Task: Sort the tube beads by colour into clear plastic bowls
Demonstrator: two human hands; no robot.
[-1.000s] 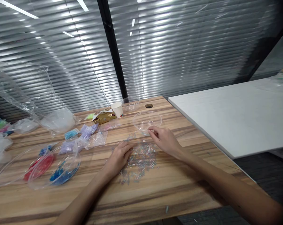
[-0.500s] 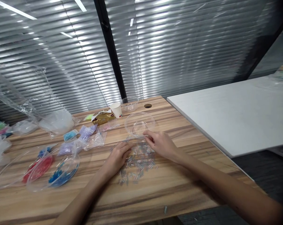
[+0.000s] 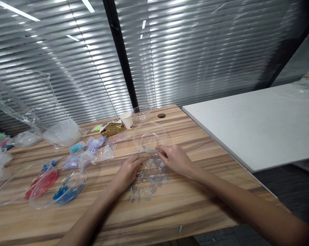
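Observation:
A clear plastic bowl (image 3: 149, 125) stands on the wooden table, just beyond a loose spread of short glittering tube beads (image 3: 154, 179). At the bowl's near right rim is my right hand (image 3: 175, 159), thumb and index finger pinched on the edge. My left hand (image 3: 129, 171) rests at the left side of the beads with its index finger stretched out toward the right. No object shows in it, though its lower fingers are partly hidden.
Clear bowls with red beads (image 3: 43, 184) and blue beads (image 3: 62, 193) stand left. Behind are purple bead bags (image 3: 95, 144), a gold packet (image 3: 113, 128), a paper cup (image 3: 127, 119) and another clear bowl (image 3: 142, 114). A white table (image 3: 246, 126) adjoins on the right.
The clear bowl has shifted slightly left, and my right hand has moved a little left with it. My left hand has hardly moved.

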